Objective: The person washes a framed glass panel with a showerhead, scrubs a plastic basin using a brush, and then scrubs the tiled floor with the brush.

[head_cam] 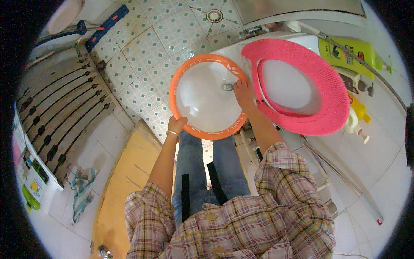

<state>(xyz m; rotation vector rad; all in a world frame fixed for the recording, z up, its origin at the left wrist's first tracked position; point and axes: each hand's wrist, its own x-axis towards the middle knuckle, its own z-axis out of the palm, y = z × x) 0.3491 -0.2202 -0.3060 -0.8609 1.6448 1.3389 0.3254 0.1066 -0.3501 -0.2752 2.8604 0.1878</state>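
Note:
A round washbasin with an orange rim [173, 94] and a pale interior is in front of my thighs. My left hand [178, 125] grips its near left rim, thumb over the top, a bracelet at the wrist. At the right side of the basin, my right hand [243, 92] reaches over the rim. Its fingertips hold a small grey scouring pad [228, 87] against the inner wall. The palm side of my right hand is hidden. Close to the right hand lies a pink, woven-looking ring-shaped piece [326, 84] around a white centre; its exact kind is unclear.
A white washstand edge [229, 48] runs behind the pink piece. Green bottle [346, 53], yellow bottle [359, 106] and a hose [352, 55] are at right. A floor drain [214, 16] sits in the tiles. Left are a yellow door [129, 181] and a cloth [82, 194].

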